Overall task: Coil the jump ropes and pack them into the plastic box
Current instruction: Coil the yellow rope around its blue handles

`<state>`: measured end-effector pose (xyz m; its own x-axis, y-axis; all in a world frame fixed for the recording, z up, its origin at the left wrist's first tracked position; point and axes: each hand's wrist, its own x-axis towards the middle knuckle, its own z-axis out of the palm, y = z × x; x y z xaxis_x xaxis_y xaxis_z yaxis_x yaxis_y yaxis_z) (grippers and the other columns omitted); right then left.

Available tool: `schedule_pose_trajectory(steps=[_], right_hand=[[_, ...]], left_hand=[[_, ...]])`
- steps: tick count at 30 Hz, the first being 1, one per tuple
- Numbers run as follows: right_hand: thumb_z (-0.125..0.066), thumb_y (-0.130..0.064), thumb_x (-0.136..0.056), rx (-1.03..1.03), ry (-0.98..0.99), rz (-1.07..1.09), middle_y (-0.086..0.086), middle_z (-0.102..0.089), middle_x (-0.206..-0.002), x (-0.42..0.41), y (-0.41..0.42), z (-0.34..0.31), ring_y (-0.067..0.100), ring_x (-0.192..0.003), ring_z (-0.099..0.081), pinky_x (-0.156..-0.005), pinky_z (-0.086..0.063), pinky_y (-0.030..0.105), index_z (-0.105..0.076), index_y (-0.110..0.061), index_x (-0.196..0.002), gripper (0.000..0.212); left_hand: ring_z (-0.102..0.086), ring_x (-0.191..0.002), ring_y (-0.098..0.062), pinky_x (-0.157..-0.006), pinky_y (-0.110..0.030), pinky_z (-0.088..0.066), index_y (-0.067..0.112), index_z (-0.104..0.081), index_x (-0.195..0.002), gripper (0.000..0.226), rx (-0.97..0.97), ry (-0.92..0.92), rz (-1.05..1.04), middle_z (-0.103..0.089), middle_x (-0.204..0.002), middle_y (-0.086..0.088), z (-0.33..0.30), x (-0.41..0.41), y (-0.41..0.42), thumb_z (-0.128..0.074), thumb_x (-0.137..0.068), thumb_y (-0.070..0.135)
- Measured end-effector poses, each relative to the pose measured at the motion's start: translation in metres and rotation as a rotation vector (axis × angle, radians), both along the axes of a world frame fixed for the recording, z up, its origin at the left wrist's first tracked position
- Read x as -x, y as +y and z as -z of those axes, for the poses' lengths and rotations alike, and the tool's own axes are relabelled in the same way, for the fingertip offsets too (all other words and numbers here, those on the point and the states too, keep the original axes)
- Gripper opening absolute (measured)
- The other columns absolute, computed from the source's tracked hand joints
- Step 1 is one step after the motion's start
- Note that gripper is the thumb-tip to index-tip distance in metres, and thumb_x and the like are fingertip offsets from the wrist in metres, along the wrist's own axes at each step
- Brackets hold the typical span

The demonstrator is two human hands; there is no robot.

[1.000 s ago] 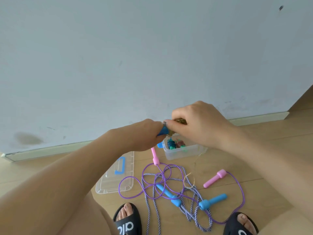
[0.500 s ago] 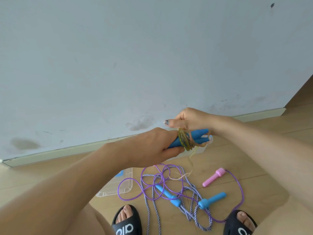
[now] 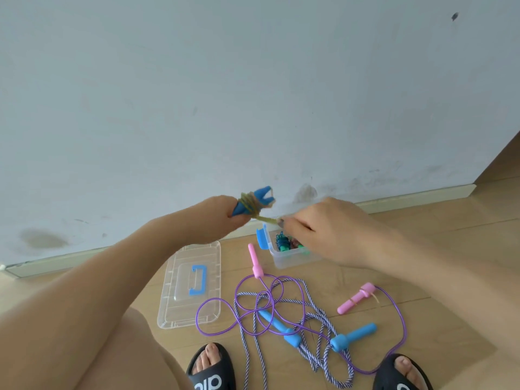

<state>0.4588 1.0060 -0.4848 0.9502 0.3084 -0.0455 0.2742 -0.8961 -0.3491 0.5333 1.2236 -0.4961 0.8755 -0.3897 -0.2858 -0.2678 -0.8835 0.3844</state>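
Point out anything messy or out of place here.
The purple rope and the blue-white striped rope lie tangled together on the floor, uncoiled, outside the plastic box. The box's lid lies off beside it.

This looks like a room in a home, seen from someone sitting on the floor. A plain pale wall, scuffed and stained near its base, fills the upper frame and meets a light wood-plank floor at a cream skirting board. Black slide sandals on bare feet show at the bottom edge. Toy-like jump ropes and a small clear plastic box lie scattered on the floor at lower centre.
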Motion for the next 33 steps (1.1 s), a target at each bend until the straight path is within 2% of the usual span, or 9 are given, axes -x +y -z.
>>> schedule_pose_trajectory(steps=[3, 7, 10, 16, 20, 24, 28, 31, 33], right_hand=[[-0.04, -0.051, -0.099, -0.017, -0.167, -0.126, 0.004, -0.038, -0.049, 0.006, 0.013, -0.014, 0.02, -0.051, -0.034, -0.051, -0.028, 0.033, -0.041, -0.011, -0.06, 0.056], [-0.05, -0.048, -0.098, -0.115, -0.315, -0.143, 0.002, -0.029, -0.044, -0.001, 0.021, -0.035, 0.018, -0.047, -0.029, -0.05, -0.023, 0.033, -0.028, -0.016, -0.054, 0.059], [-0.052, -0.046, -0.099, -0.238, -0.345, -0.064, -0.001, -0.022, -0.047, -0.021, 0.008, -0.042, 0.019, -0.049, -0.021, -0.05, -0.019, 0.033, -0.023, -0.016, -0.056, 0.059], [-0.049, -0.051, -0.098, -0.052, -0.26, -0.072, 0.0, -0.029, -0.047, -0.052, -0.005, -0.024, 0.018, -0.049, -0.028, -0.053, -0.026, 0.033, -0.029, -0.013, -0.058, 0.059], [-0.046, -0.067, -0.091, 0.114, -0.071, -0.001, -0.002, -0.032, -0.047, -0.069, -0.031, -0.004, 0.019, -0.048, -0.034, -0.053, -0.03, 0.032, -0.037, -0.014, -0.056, 0.065], [-0.038, -0.08, -0.085, 0.109, 0.032, 0.049, 0.0, -0.031, -0.052, -0.071, -0.04, 0.004, 0.02, -0.049, -0.03, -0.053, -0.027, 0.032, -0.035, -0.017, -0.058, 0.069], [-0.026, -0.086, -0.08, 0.131, -0.081, 0.009, 0.0, -0.034, -0.051, -0.067, -0.042, 0.003, 0.021, -0.052, -0.032, -0.051, -0.03, 0.031, -0.038, -0.015, -0.057, 0.075], [-0.032, -0.076, -0.087, 0.171, -0.128, -0.023, -0.002, -0.037, -0.049, -0.062, -0.029, 0.021, 0.022, -0.052, -0.037, -0.05, -0.034, 0.032, -0.041, -0.013, -0.058, 0.069], [-0.053, -0.042, -0.092, 0.193, -0.071, -0.002, -0.002, -0.043, -0.054, -0.061, -0.024, 0.032, 0.024, -0.059, -0.044, -0.053, -0.038, 0.034, -0.042, -0.014, -0.059, 0.044]], left_hand=[[-0.045, -0.063, -0.015, -0.057, -0.026, -0.035, 0.014, -0.043, -0.077, 0.03, -0.173, -0.038, 0.127, -0.05, -0.076, -0.001, 0.002, 0.011, -0.016, -0.042, -0.103, 0.029], [-0.061, -0.087, -0.029, -0.081, -0.044, -0.05, 0.009, -0.057, -0.098, 0.024, -0.174, -0.057, 0.302, -0.062, -0.097, -0.01, 0.014, 0.016, -0.028, -0.041, -0.102, 0.027], [-0.061, -0.081, -0.029, -0.076, -0.045, -0.051, 0.013, -0.054, -0.105, 0.028, -0.204, -0.132, 0.388, -0.062, -0.091, -0.008, 0.016, 0.03, -0.042, -0.044, -0.101, 0.038], [-0.042, -0.055, -0.009, -0.055, -0.025, -0.027, 0.011, -0.05, -0.087, 0.026, -0.007, -0.137, 0.51, -0.04, -0.063, 0.007, -0.005, 0.072, -0.067, -0.048, -0.101, 0.032], [-0.043, -0.054, -0.014, -0.05, -0.02, -0.032, 0.016, -0.05, -0.086, 0.021, 0.183, -0.059, 0.47, -0.053, -0.063, 0.003, -0.022, 0.072, -0.058, -0.054, -0.099, 0.031], [-0.041, -0.051, -0.008, -0.052, -0.017, -0.032, 0.018, -0.052, -0.085, 0.019, 0.251, 0.031, 0.405, -0.044, -0.06, 0.009, -0.03, 0.063, -0.042, -0.056, -0.099, 0.03], [-0.04, -0.058, -0.007, -0.056, -0.021, -0.036, 0.023, -0.05, -0.08, 0.023, 0.242, 0.074, 0.429, -0.044, -0.065, 0.008, -0.032, 0.064, -0.036, -0.056, -0.099, 0.035], [-0.037, -0.06, -0.006, -0.057, -0.019, -0.036, 0.021, -0.05, -0.08, 0.022, 0.269, 0.13, 0.461, -0.043, -0.068, 0.009, -0.033, 0.073, -0.04, -0.056, -0.099, 0.032], [-0.039, -0.06, -0.007, -0.058, -0.018, -0.036, 0.02, -0.052, -0.081, 0.02, 0.328, 0.173, 0.423, -0.042, -0.068, 0.01, -0.036, 0.071, -0.036, -0.058, -0.099, 0.028]])
